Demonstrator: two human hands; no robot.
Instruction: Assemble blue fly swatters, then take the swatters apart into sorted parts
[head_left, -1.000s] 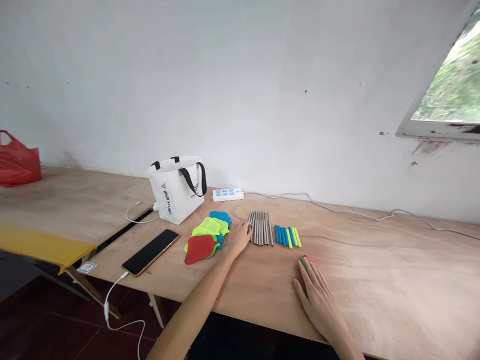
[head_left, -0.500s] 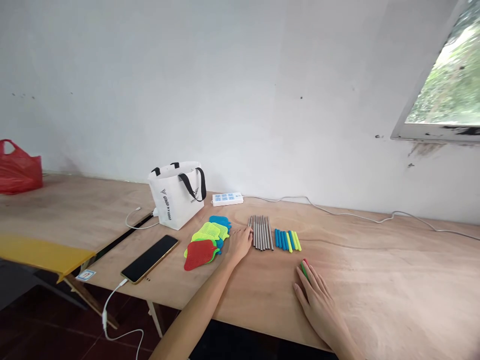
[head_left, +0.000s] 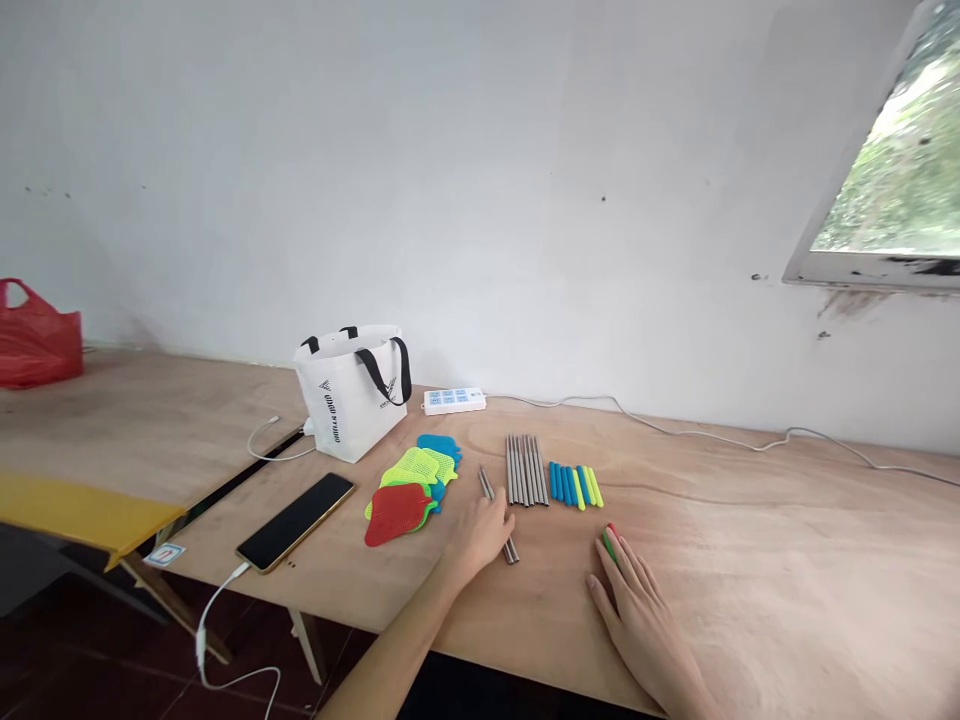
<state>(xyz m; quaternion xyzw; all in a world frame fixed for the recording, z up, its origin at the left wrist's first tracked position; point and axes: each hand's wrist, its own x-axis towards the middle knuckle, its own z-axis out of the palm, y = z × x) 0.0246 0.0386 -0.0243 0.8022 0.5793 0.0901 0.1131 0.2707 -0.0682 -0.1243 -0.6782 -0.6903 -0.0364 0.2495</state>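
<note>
My left hand (head_left: 480,532) has its fingers closed over a couple of metal rods (head_left: 512,551), which slant across the tabletop. To their right lies a row of several similar metal rods (head_left: 527,470). Just beyond that row are several blue and yellow handles (head_left: 575,485) side by side. My right hand (head_left: 637,615) rests flat on the table with fingers stretched out, partly covering a green handle (head_left: 609,544) and a red one (head_left: 611,528). Left of my left hand, perforated fly swatter heads overlap: red (head_left: 397,514), yellow-green (head_left: 412,468) and blue (head_left: 439,445).
A phone (head_left: 296,522) on a white cable lies near the table's front left edge. Behind it stands a white bag (head_left: 352,400) with black handles. A power strip (head_left: 454,401) sits by the wall, its cord (head_left: 675,430) trailing right. A gap separates the left table (head_left: 187,420).
My left hand has pulled a couple of rods away from the left side of the row, toward me. My right hand stays in place.
</note>
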